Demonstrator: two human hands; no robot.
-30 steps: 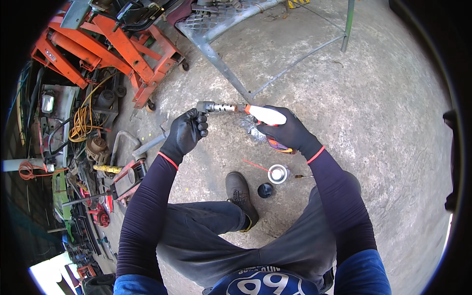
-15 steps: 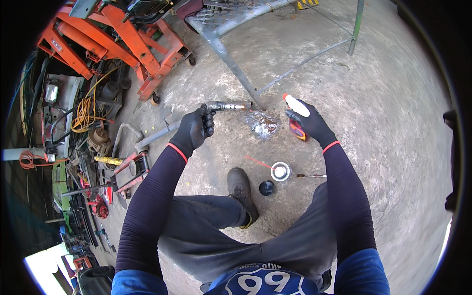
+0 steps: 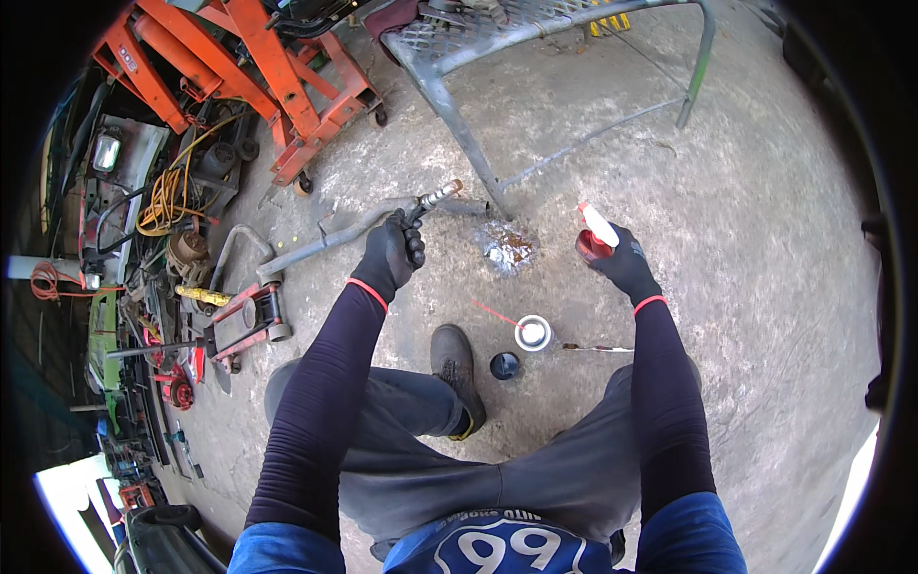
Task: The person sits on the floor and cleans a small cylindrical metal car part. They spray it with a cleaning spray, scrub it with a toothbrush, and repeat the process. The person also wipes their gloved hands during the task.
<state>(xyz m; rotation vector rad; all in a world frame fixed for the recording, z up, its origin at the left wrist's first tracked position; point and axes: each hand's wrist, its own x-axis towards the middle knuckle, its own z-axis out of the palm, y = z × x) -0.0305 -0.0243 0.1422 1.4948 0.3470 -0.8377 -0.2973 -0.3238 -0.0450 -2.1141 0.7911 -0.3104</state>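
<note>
The left hand (image 3: 390, 256) is curled firmly round the dark end of a slim metal part (image 3: 442, 194), whose shiny, holed barrel is left bare and tilted up to the right; this grip seems chosen so that the holed section is not covered by the fingers. By the right hand (image 3: 626, 264) a spray bottle (image 3: 600, 226) with a white head and a red nozzle is grasped near its neck, presumably so that the trigger is within finger reach, though whether it is pressed cannot be told. The two hands are held well apart, with the metal part out in front of the person. Between and below them, a shiny, brown-stained patch (image 3: 507, 251) is seen on the floor (image 3: 765, 287); whether it is foil or liquid cannot be told. Nearer the feet, an aerosol can (image 3: 533, 332) with a red straw (image 3: 492, 313), a black cap (image 3: 504, 365) and a thin brush-like tool (image 3: 598, 348) are set close together, probably for easy reach. Beyond the left hand, a long grey pipe (image 3: 359, 228) is laid across the floor
</note>
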